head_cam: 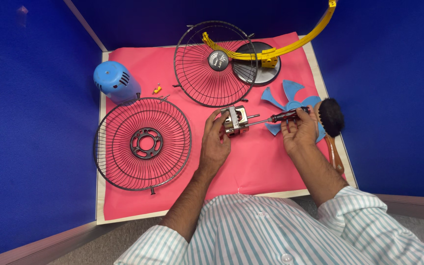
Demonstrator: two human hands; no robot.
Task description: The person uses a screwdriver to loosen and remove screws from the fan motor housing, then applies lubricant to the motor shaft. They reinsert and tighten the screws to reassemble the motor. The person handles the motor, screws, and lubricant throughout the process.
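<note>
The left hand (215,142) grips the small metal motor (235,120), probably heavy and stiff, by its sides, while right of the motor the right hand (298,131) holds a screwdriver (281,117).

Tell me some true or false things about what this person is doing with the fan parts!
1. The left hand holds a small metal motor. True.
2. The right hand holds a hammer. False: it holds a screwdriver whose tip points at the motor.
3. The blue fan blade is mounted on the motor. False: it lies apart on the pink sheet, behind the right hand.
4. Two round wire grilles lie on the sheet, the rear grille at the left and the front grille farther back. True.
5. The blue motor cover sits inside a grille. False: it stands beside the rear grille, near the sheet's far left corner.
</note>
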